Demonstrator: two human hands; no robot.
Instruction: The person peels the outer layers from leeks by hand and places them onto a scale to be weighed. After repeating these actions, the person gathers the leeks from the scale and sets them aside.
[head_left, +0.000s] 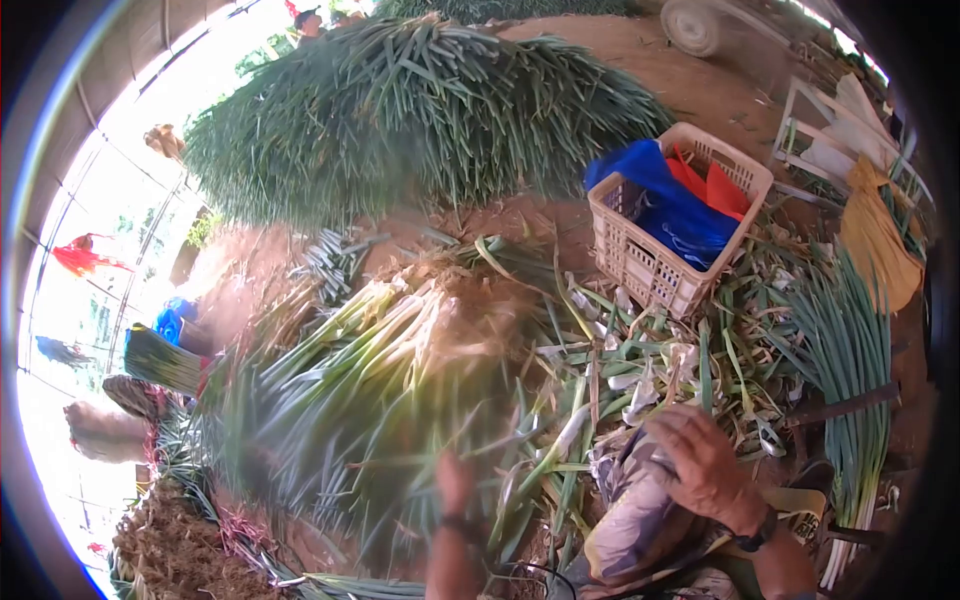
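Note:
A loose pile of green onions (pixel 400 350) spreads over the ground in front of me, with pale root ends toward the middle and green leaves toward me. My left hand (pixel 455 482), smeared by motion, reaches over the leaves at the near right side of this pile; its fingers and anything in them cannot be made out. My right hand (pixel 700 462) rests on my knee (pixel 635 490) with bent, slightly parted fingers and nothing visible in them. Dark bands circle both wrists. Trimmed leaves and peelings (pixel 640 370) litter the ground beside my knee.
A big heap of green onions (pixel 420 120) lies beyond. A plastic crate (pixel 650 270) holding blue and red bags stands ahead right. At right are more green onions (pixel 855 400), a dark metal bar (pixel 845 405) and a yellow cloth (pixel 878 235). A wheel (pixel 690 27) shows far off.

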